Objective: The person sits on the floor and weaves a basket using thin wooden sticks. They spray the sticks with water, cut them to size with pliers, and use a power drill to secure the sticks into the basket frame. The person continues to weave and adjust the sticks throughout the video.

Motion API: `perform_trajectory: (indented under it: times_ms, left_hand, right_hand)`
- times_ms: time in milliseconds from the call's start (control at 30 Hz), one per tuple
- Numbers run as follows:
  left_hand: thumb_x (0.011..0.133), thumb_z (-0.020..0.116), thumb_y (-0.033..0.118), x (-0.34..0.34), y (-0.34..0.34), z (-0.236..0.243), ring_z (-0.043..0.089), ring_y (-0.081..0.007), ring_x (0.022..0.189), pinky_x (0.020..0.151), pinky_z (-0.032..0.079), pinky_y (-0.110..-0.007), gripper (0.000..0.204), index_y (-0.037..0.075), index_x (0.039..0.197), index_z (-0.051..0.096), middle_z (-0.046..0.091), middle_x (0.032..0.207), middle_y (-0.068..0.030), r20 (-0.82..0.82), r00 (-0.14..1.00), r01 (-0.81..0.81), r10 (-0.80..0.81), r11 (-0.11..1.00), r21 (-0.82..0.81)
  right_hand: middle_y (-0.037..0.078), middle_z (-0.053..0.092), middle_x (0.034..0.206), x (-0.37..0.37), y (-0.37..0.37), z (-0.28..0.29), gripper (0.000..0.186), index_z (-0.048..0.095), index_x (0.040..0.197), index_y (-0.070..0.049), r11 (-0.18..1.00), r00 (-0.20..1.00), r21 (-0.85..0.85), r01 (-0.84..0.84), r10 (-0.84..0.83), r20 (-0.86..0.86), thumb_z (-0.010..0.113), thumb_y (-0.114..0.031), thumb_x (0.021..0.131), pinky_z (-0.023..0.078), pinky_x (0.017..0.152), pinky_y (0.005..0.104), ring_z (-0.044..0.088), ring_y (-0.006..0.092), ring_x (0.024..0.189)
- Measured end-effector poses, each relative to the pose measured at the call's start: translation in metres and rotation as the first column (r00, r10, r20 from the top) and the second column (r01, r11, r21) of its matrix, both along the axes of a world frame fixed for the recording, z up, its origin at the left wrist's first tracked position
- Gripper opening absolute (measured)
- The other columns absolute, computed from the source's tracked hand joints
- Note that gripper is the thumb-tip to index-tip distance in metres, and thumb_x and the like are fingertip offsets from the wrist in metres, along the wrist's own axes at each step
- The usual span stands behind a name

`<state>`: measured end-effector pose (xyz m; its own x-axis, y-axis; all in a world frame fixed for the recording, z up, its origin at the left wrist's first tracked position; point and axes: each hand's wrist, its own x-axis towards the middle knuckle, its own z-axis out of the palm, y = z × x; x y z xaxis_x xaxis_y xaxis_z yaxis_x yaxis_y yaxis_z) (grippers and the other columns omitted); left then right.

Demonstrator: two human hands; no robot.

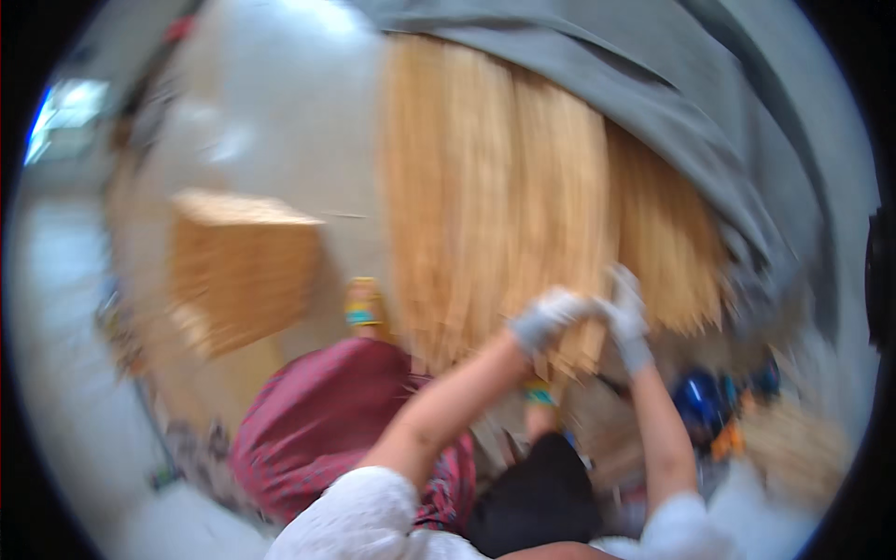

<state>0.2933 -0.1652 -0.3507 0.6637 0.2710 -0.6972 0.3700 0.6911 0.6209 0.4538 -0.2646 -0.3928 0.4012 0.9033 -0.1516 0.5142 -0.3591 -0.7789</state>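
Observation:
Long pale wooden strips lie in a broad layer, their lower ends near my feet. My left hand, in a white-and-grey glove, is closed on strips near those lower ends. Just to its right, my right hand, gloved the same way, touches the strips, its fingers smeared by motion. A grey cloth covers the far ends of the strips. The picture is blurred, so exact finger positions are unclear.
A squared block of stacked wooden pieces stands left on the pale floor. My sandalled foot is beside it. Blue round objects, an orange item and loose pale wood lie at lower right.

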Motion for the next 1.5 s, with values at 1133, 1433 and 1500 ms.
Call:
perform_trajectory:
  times_ms: [1133, 1433, 1500]
  left_hand:
    - [0.097, 0.064, 0.035, -0.324, -0.027, 0.310, 0.057, -0.0153, 0.053, 0.049, 0.048, -0.033, 0.029, 0.007, 0.092, 0.056, 0.059, 0.065, -0.0041, -0.379, 0.910, 0.196, -0.168, 0.980, 0.036]
    - [0.082, 0.063, 0.018, -0.565, -0.359, 0.508, 0.066, -0.0321, 0.076, 0.072, 0.050, -0.048, 0.013, 0.014, 0.093, 0.057, 0.064, 0.080, -0.0109, -0.579, -0.367, 0.837, 0.728, 0.531, 0.137]
    - [0.081, 0.063, 0.017, -0.582, -0.395, 0.522, 0.063, -0.0310, 0.079, 0.074, 0.048, -0.046, 0.013, 0.015, 0.092, 0.058, 0.060, 0.082, -0.0089, -0.351, -0.443, 0.867, 0.825, 0.494, 0.065]
  right_hand:
    - [0.000, -0.009, 0.170, -0.038, 0.082, 0.017, 0.078, -0.004, 0.157, -0.051, 0.680, 0.674, -0.686, 0.259, 0.382, 0.633, 0.049, -0.057, 0.099, 0.021, 0.119, 0.0584, 0.009, 0.0344, 0.155]
    - [0.012, 0.032, 0.162, -0.033, 0.113, 0.066, 0.059, 0.048, 0.150, -0.029, 0.637, 0.842, -0.771, -0.026, 0.430, 0.327, 0.061, -0.044, 0.094, 0.050, 0.102, 0.0478, 0.047, 0.0347, 0.139]
    - [0.022, 0.071, 0.115, -0.057, 0.105, 0.097, 0.047, 0.071, 0.121, -0.008, 0.829, 0.765, -0.492, -0.266, 0.492, 0.416, 0.063, -0.043, 0.091, 0.051, 0.098, 0.0430, 0.067, 0.0327, 0.112]
